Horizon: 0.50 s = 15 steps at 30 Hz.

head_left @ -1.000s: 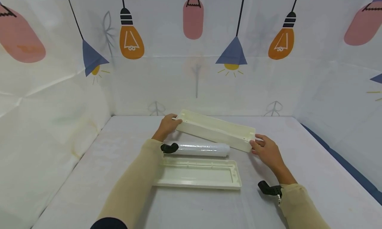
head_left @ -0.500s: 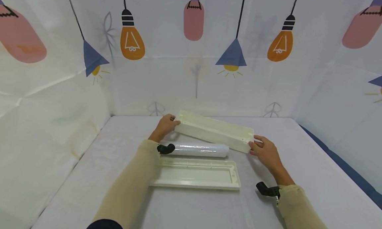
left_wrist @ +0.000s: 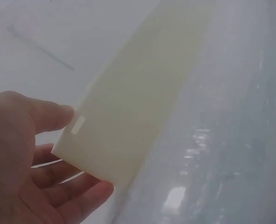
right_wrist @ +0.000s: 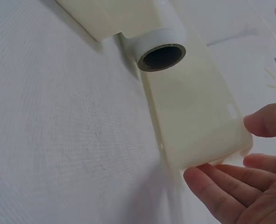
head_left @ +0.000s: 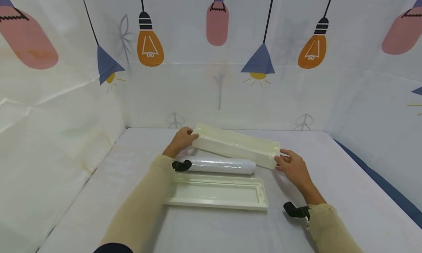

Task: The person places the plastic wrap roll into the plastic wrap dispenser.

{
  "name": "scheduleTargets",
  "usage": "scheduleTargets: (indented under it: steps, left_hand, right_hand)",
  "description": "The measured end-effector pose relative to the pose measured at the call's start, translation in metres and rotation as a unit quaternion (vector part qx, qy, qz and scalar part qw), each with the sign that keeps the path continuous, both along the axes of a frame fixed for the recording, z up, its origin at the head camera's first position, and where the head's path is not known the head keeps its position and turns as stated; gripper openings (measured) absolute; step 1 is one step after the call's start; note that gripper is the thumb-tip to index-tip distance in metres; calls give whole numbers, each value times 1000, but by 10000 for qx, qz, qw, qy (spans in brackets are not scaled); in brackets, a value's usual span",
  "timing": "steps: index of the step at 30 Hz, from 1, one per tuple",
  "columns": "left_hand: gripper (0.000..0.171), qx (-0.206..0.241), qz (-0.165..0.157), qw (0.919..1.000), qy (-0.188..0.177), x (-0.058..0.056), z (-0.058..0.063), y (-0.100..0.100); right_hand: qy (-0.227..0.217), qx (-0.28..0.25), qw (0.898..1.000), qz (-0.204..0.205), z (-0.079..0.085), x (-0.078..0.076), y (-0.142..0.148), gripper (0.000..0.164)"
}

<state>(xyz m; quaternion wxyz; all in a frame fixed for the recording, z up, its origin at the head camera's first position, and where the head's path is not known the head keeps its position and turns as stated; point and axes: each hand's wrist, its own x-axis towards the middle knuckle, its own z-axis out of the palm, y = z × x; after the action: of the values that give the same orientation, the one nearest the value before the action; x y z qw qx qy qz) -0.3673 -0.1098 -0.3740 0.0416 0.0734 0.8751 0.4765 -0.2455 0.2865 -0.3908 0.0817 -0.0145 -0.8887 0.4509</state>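
A long, cream plastic box [head_left: 239,146] with an open top lies aslant at the back of the table, its left end farther away. My left hand [head_left: 180,141] grips that far end, thumb at the upper edge and fingers round the end wall in the left wrist view. At the other end my right hand [head_left: 295,168] holds the corner between thumb and fingers. In front of the box lies a roll of clear plastic film [head_left: 222,165], its hollow core [right_wrist: 162,58] showing in the right wrist view. Nearest me, a shallow cream lid [head_left: 217,194] lies with its inside up.
A white cloth covers the table [head_left: 230,231]. White sheeting printed with lamps and bulbs forms the back wall [head_left: 191,91] and both sides. Dark wrist cameras stick out from both cuffs; my left sleeve [head_left: 141,201] overlaps the lid's left end.
The box has shifted slightly left with both hands still holding its ends. The roll and the lid lie as before; the head view has moved a little.
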Motion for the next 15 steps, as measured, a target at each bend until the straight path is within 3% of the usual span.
scheduleTargets:
  steps: [15]
  left_hand:
    - [64, -83, -213, 9997, -39, 4, 5, -14]
  right_hand:
    - [20, -303, 9990, 341, 3, -12, 0, 63]
